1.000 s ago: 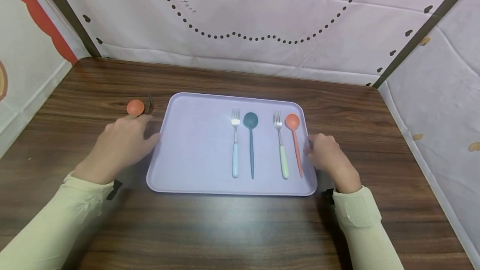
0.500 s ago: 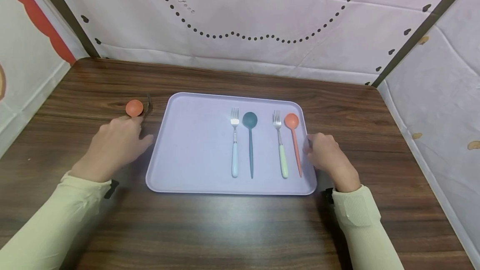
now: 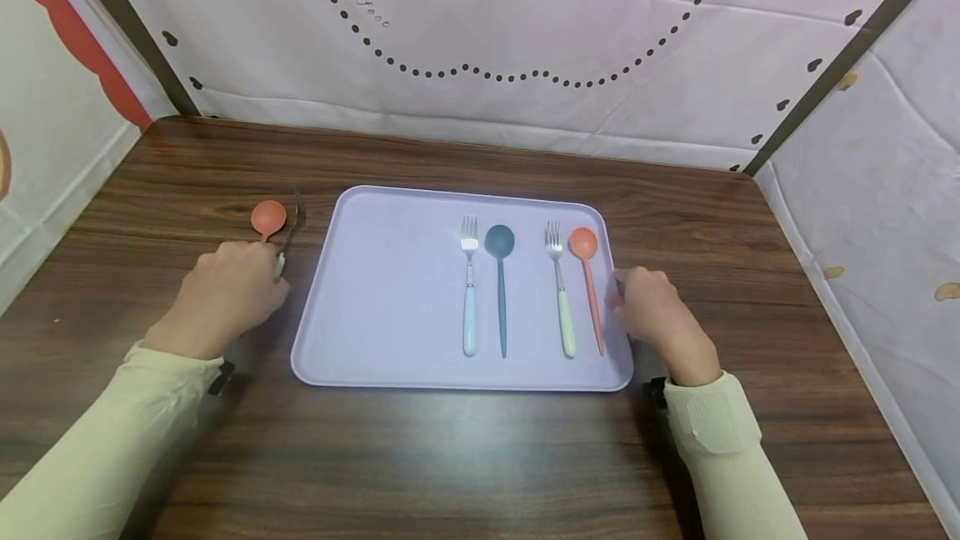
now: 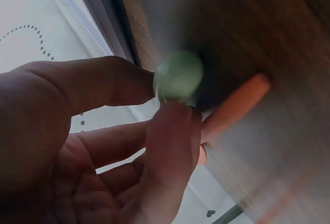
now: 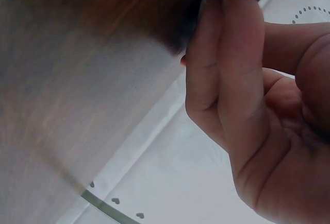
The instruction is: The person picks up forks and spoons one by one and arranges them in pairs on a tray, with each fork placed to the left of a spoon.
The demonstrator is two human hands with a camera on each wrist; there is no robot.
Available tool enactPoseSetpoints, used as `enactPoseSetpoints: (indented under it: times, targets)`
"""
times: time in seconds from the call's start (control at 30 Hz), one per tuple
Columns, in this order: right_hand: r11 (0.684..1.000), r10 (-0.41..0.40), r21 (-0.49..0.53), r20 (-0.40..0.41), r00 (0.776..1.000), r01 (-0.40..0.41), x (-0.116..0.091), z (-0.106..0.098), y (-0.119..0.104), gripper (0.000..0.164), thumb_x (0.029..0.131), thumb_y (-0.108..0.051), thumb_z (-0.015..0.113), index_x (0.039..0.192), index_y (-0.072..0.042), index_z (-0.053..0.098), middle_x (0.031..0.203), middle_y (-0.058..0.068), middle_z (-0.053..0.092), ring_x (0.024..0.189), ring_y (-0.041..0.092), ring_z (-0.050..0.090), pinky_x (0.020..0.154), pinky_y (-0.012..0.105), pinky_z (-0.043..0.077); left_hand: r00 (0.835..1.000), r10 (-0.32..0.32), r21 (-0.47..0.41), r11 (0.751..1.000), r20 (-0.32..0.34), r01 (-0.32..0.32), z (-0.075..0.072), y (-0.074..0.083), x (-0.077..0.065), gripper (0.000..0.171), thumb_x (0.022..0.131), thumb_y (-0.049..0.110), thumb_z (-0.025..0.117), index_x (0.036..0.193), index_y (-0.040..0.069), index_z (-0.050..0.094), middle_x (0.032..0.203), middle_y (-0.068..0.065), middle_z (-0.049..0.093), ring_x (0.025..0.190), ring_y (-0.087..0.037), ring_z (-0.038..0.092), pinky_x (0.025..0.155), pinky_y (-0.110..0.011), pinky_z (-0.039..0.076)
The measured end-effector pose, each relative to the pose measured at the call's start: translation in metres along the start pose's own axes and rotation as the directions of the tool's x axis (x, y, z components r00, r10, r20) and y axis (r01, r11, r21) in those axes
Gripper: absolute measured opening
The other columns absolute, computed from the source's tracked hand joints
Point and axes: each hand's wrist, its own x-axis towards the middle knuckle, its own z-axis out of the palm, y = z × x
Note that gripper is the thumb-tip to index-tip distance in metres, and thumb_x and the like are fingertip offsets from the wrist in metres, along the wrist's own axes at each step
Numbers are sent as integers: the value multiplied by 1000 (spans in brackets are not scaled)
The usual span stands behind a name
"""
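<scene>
My left hand (image 3: 225, 298), left of the lilac tray (image 3: 382, 290), pinches a fork (image 3: 293, 223) by its pale green handle. In the left wrist view the rounded handle end (image 4: 179, 74) sits between thumb and finger. Beside it lies an orange spoon (image 3: 268, 216), its handle partly under the hand. On the tray's right half are a light-blue-handled fork (image 3: 469, 298), a dark teal spoon (image 3: 500, 242), a green-handled fork (image 3: 564, 307) and another orange spoon (image 3: 583, 243). My right hand (image 3: 663, 315) grips the tray's right rim, fingertips partly hidden in the head view.
The tray lies flat on a dark wood table (image 3: 480, 465). Behind the table stands a pale printed curtain (image 3: 525, 32), with more hanging cloth (image 3: 885, 157) at the right side and at the left.
My left hand has drawn back from the tray's left edge and closed on the green-handled fork, uncovering part of its handle. The right hand has stayed at the tray's rim.
</scene>
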Motion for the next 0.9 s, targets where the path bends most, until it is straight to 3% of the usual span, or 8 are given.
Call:
enactPoseSetpoints:
  times: [0.2,0.4,0.6,0.9]
  targets:
    - [1000,17,5,12,1000,-17,0,0,-1,44,89,-8,53,129,9,44,107,31,57,63,21,59,56,35,52,999,22,13,1000,-28,-22,1,-1,-1,15,72,8,55,59,6,47,61,-22,54,51,-42,49,41,-58,40]
    - [1000,12,4,7,1000,-13,-1,0,-1,44,89,-8,53,129,9,44,110,31,56,68,24,60,57,36,52,1000,-21,6,1000,-10,21,1,1,-1,18,73,10,53,58,8,44,62,-21,53,52,-42,49,40,-56,39]
    - [1000,-12,-10,-14,1000,12,-1,0,0,42,87,-6,53,126,10,47,108,32,57,75,30,59,60,39,53,998,-12,0,1000,-61,12,0,4,-4,17,72,10,53,59,8,43,62,-21,53,52,-43,48,38,-56,37]
    - [1000,-10,-1,0,1000,10,0,1,0,42,87,-4,53,126,10,47,110,33,56,64,22,59,57,38,53,996,-42,-23,999,-77,40,-2,13,-8,16,72,13,51,62,10,40,60,-16,48,50,-38,46,35,-51,34]
